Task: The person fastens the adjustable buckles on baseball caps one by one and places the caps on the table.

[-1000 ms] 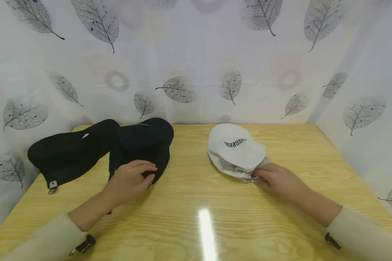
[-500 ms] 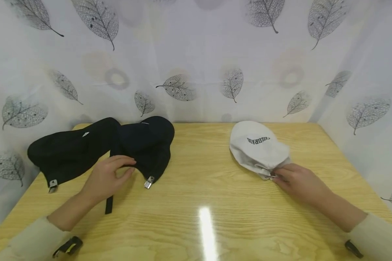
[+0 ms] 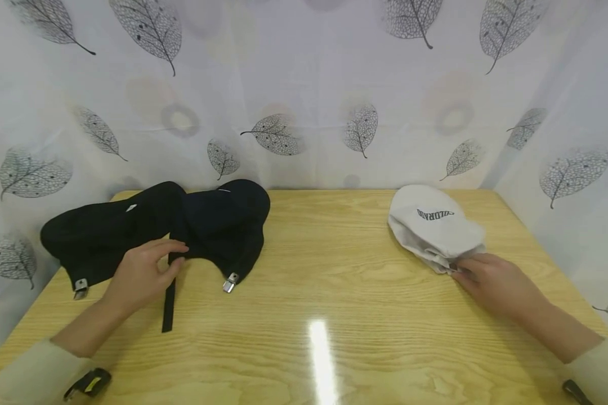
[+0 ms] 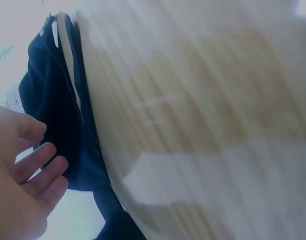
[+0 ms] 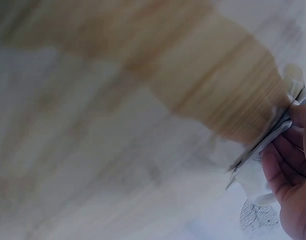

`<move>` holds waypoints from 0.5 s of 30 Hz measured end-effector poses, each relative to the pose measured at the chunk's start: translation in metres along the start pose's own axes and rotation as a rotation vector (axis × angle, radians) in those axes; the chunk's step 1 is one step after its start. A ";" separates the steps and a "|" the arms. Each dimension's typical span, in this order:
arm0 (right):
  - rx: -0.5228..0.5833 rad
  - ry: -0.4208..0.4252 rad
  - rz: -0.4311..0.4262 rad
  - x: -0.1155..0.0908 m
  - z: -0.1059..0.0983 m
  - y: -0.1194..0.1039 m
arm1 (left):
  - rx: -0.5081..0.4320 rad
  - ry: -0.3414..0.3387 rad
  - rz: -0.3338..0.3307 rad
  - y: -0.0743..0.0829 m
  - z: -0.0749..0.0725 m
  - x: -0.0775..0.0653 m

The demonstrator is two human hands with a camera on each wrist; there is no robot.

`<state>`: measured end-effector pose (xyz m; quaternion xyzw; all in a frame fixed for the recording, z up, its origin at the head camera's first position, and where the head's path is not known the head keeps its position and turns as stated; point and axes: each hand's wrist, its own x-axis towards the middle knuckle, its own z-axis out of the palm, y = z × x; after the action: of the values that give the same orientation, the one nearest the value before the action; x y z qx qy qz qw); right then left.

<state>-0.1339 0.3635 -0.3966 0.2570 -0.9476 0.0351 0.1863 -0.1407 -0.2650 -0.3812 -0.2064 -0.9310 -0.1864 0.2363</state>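
Observation:
A white cap (image 3: 428, 222) with dark COLORADO lettering is at the right of the table. My right hand (image 3: 501, 287) pinches its near edge between thumb and fingers, and the right wrist view also shows the folded edge of the white cap (image 5: 258, 172) in the fingers. On the left, a navy cap (image 3: 223, 225) lies beside a black cap (image 3: 116, 225), the two touching. My left hand (image 3: 142, 275) hovers close to the navy cap's hanging strap (image 3: 169, 304), its fingers loosely bent around nothing. In the left wrist view the relaxed fingers (image 4: 43, 170) stand in front of dark fabric.
The wooden table (image 3: 324, 270) carries a bright light reflection near its front. A white curtain (image 3: 304, 84) with leaf prints closes off the back and both sides. Metal clasps (image 3: 230, 282) show at the near edges of the two dark caps.
The white cap has moved right with my right hand still gripping it. My left hand has drawn away leftward from the navy cap, uncovering its clasp and strap. Both dark caps stay put.

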 end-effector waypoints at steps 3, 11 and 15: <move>0.001 -0.005 0.035 -0.005 -0.002 0.009 | 0.018 -0.019 -0.023 -0.007 -0.001 -0.002; -0.032 -0.025 0.107 -0.018 -0.004 0.037 | 0.027 -0.184 -0.062 -0.017 -0.007 -0.005; -0.057 -0.046 0.148 -0.023 -0.006 0.049 | 0.024 -0.262 -0.049 -0.019 -0.007 -0.005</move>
<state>-0.1377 0.4176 -0.3978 0.1816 -0.9687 0.0157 0.1686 -0.1428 -0.2864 -0.3827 -0.2034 -0.9608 -0.1525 0.1105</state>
